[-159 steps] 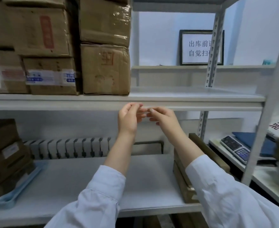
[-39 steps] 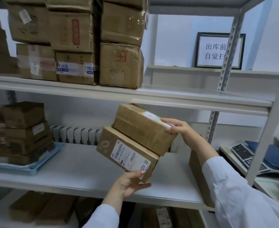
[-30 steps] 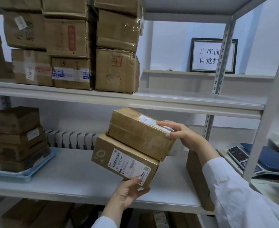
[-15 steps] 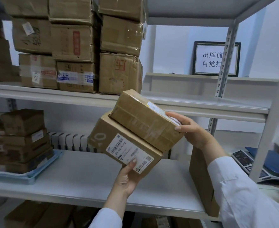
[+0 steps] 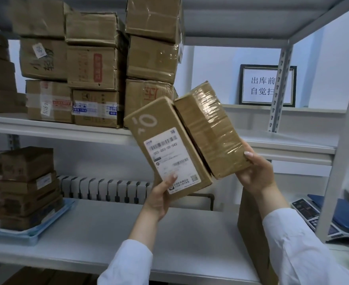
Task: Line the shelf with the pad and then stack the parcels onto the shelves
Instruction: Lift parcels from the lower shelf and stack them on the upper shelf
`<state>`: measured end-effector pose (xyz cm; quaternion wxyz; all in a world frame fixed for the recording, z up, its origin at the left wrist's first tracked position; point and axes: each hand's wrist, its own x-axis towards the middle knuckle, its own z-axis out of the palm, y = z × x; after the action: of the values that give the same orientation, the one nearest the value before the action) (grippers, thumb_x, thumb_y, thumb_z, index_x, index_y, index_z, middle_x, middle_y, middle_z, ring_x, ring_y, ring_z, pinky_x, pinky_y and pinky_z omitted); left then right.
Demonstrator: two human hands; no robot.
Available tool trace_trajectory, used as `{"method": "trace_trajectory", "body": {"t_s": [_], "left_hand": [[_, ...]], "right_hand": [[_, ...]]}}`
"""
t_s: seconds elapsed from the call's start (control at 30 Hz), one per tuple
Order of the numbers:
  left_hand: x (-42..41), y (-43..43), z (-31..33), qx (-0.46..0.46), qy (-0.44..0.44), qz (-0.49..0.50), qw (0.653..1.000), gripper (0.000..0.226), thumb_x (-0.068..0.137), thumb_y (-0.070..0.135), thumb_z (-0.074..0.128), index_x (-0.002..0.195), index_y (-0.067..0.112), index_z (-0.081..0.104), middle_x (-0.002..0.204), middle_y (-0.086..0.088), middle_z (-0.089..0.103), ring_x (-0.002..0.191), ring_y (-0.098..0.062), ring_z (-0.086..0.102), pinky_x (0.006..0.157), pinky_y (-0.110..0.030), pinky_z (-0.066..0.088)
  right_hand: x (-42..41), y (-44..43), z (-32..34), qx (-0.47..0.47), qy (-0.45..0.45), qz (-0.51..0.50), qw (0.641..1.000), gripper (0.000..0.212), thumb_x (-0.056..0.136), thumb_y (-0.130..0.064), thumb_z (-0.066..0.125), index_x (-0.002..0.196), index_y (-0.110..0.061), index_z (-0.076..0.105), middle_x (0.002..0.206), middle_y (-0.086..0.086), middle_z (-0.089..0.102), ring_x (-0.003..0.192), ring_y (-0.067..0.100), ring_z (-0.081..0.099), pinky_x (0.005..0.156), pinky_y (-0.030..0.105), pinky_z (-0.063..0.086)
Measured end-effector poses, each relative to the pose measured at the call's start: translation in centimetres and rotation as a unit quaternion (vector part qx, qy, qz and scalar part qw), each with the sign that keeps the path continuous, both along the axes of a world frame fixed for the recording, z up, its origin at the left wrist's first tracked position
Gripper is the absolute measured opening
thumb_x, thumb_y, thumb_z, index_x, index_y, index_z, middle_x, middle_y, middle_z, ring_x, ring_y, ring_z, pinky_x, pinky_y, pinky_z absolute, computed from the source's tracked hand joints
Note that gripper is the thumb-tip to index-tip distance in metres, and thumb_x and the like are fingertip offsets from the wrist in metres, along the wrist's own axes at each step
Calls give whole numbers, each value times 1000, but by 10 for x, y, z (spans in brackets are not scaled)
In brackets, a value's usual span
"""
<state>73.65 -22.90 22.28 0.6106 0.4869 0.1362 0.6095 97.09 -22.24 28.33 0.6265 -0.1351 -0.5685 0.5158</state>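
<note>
Two brown cardboard parcels are held up together, steeply tilted, in front of the middle shelf point(image 5: 289, 144). The labelled parcel point(image 5: 159, 140) bears a white shipping label and rests on my left hand point(image 5: 159, 197), whose thumb presses on the label from below. Pressed against its right side is the taped parcel point(image 5: 208, 128), wrapped in shiny clear tape, which my right hand point(image 5: 254, 171) grips at its lower right corner. The right half of the middle shelf behind them looks covered by a pale pad.
Stacked parcels point(image 5: 99, 70) fill the middle shelf's left half. On the lower shelf point(image 5: 112, 239) a blue tray point(image 5: 33, 233) holds more boxes at left, and a tall brown box point(image 5: 251, 233) stands at right. A white upright point(image 5: 342, 145) and a scale point(image 5: 309, 214) are further right.
Both hands have raised the two parcels from in front of the lower shelf up to the middle shelf's level and tipped them steeply, so their upper ends now point up and left.
</note>
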Motion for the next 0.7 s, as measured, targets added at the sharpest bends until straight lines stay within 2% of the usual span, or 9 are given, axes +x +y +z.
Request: {"method": "trace_trajectory", "body": {"t_s": [0.03,0.1,0.2,0.27,0.33,0.43,0.57,0.67,0.7], "left_hand": [[-1,2,7,21,27,5,999,94,43,45,89,126,18,53,124,-7,64,110,-23,63,80,-31,56],[-2,7,19,58,62,4,996,98,55,44,82,139,18,40,134,-8,57,121,-26,55,95,-39,50],[-2,12,40,59,97,17,993,91,59,41,65,143,21,36,129,-7,60,118,-29,56,103,-52,38],[1,14,56,69,134,41,988,88,59,46,62,140,26,38,123,-6,64,104,-24,62,97,-50,45],[4,16,71,70,142,70,985,89,56,51,64,138,27,38,111,-2,69,93,-18,64,84,-41,54],[7,17,89,70,168,97,979,88,56,56,64,135,28,39,106,1,68,98,-18,64,77,-34,54],[18,12,113,59,221,109,967,66,71,51,58,130,24,48,105,3,64,94,-15,62,72,-29,55],[24,9,128,12,224,110,968,29,87,52,52,100,29,63,94,2,67,87,-17,63,63,-29,56],[25,9,131,-7,220,113,969,27,89,53,47,90,30,62,90,3,66,83,-15,62,65,-30,55]], "right_hand": [[1,-1,1,-11,27,-13,999,48,78,-15,42,122,-14,61,104,5,68,96,20,64,82,29,53],[1,-3,3,-32,65,-42,997,39,79,-21,41,108,-19,67,97,1,70,91,18,64,81,31,51],[0,-3,7,-74,100,-121,985,29,74,-31,50,97,-21,64,92,-1,69,93,20,61,83,38,47],[-3,-4,13,-97,116,-162,975,29,71,-37,53,94,-23,63,91,-1,68,94,21,60,83,39,46],[-6,-4,20,-107,129,-186,968,30,73,-41,53,95,-25,63,91,0,68,95,21,59,81,38,46],[-9,-6,33,-126,164,-217,954,26,84,-42,48,98,-25,62,100,2,65,104,23,55,78,37,47],[-17,-13,50,-155,185,-275,931,28,87,-48,46,99,-28,61,105,1,63,106,22,55,84,39,47],[-22,-17,60,-181,134,-307,925,26,86,-54,45,89,-32,60,95,-2,64,93,18,57,89,41,44],[-23,-17,63,-185,114,-307,927,27,86,-55,45,88,-32,60,92,-2,64,91,17,57,88,40,44]]}}
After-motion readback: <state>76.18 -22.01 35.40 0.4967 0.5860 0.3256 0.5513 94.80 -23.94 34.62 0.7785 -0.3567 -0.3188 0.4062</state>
